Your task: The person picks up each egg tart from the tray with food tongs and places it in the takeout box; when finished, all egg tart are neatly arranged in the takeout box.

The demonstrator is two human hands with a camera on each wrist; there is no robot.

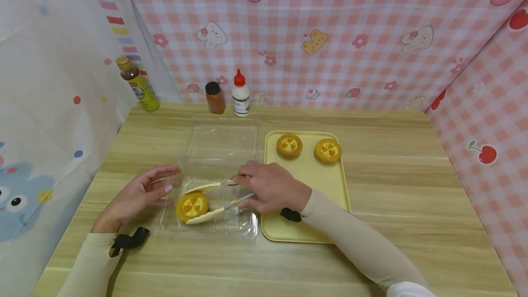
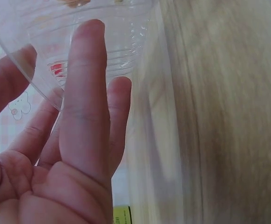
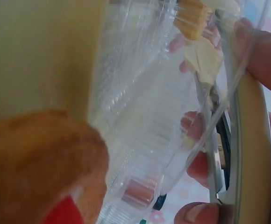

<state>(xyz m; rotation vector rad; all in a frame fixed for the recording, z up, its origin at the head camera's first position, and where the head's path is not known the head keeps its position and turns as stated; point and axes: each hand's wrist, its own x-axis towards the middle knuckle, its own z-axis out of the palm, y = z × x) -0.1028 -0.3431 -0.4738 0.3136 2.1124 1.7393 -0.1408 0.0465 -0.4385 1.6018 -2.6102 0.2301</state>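
Observation:
My right hand (image 1: 268,184) grips a pair of tongs (image 1: 206,217) with cream-coloured tips and metal arms. Between those tips is a round golden tart (image 1: 192,206) with a yellow and orange wedge pattern on top. The tart is at the left end of a clear plastic clamshell box (image 1: 243,230); whether it touches the bottom I cannot tell. My left hand (image 1: 144,191) is at the box's left side, its fingers loosely extended by the clear wall in the left wrist view. The right wrist view shows the tongs' handle (image 3: 254,140) against my palm side.
Right of the box, a yellow tray (image 1: 307,182) bears two similar tarts (image 1: 289,145) near its far edge. The box's clear lid (image 1: 222,143) lies folded back. Behind stand a yellow-green bottle (image 1: 142,88), a dark-capped jar (image 1: 215,99) and a white red-tipped bottle (image 1: 241,97).

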